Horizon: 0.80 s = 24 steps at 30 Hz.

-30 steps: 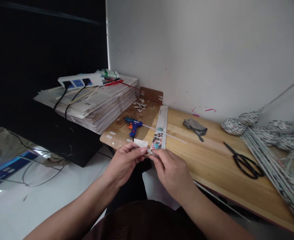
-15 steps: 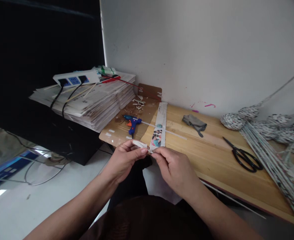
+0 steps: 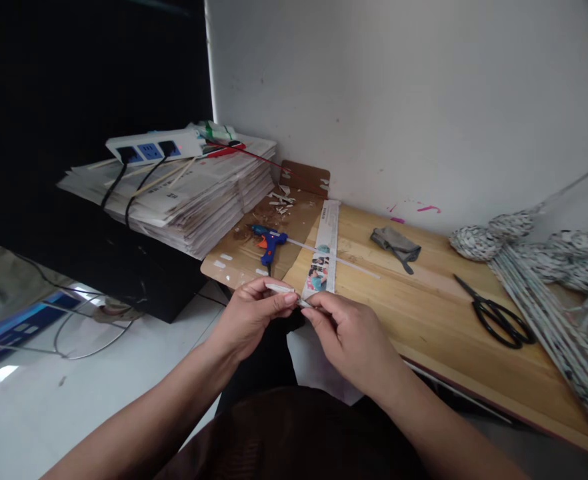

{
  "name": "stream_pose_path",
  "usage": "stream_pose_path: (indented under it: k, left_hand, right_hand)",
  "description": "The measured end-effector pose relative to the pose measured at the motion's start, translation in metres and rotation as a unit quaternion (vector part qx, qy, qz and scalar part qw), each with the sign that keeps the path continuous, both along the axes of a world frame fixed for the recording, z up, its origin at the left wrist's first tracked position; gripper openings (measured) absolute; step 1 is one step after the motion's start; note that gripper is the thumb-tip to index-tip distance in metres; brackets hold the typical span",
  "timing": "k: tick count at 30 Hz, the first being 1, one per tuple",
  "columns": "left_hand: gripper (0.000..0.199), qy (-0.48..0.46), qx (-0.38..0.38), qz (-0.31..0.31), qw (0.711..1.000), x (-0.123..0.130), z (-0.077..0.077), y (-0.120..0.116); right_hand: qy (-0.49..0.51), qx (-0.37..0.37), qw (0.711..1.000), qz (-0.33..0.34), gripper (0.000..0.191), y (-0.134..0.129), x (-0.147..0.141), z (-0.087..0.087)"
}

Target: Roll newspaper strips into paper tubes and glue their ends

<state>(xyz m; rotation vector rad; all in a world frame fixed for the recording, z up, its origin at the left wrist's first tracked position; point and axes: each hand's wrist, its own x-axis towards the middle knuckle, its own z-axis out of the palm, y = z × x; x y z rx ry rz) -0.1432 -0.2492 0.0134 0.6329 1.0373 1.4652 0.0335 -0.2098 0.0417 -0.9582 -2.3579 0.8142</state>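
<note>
Above the table's front edge, my left hand (image 3: 251,312) and my right hand (image 3: 355,339) pinch a small rolled piece of white paper (image 3: 280,289) between them. Its folded end lies along the left fingers, and a thin part runs into the right fingertips. A thin white rod (image 3: 467,395) shows beyond my right forearm; whether it joins the held paper is hidden. Just past my fingertips lies a flat newspaper strip (image 3: 327,233). Left of it, a blue glue gun (image 3: 273,245) rests on cardboard, with a clear glue stick (image 3: 357,268) reaching across the strip.
Black-handled scissors (image 3: 499,319) and a grey cloth (image 3: 395,247) lie on the wooden table (image 3: 414,307). Paper rods (image 3: 549,333) and woven paper balls (image 3: 474,241) fill the right side. A newspaper stack (image 3: 219,200) at left carries a power strip (image 3: 154,148). Paper scraps (image 3: 283,200) lie on the cardboard.
The paper at my left fingers looks narrower, more rolled up. The thin rod's far end under my right forearm has drawn inward. The view has shifted slightly.
</note>
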Motion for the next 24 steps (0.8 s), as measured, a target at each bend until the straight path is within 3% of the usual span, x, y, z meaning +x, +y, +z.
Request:
stream_pose_path:
  k: [9, 17, 24]
  left_hand:
    - [0.018, 0.013, 0.016, -0.023, 1.000, -0.006, -0.004, 0.000]
    - [0.014, 0.093, 0.059, -0.047, 0.993, -0.012, -0.007, -0.003]
    - [0.011, 0.107, 0.064, -0.052, 0.991, -0.013, -0.006, -0.004]
  right_hand:
    - [0.003, -0.027, 0.999, 0.024, 0.026, 0.002, 0.002, 0.003]
    - [0.010, -0.127, 0.991, 0.052, 0.028, 0.005, 0.007, 0.011]
    - [0.011, -0.199, 0.978, 0.058, 0.031, 0.006, 0.009, 0.008]
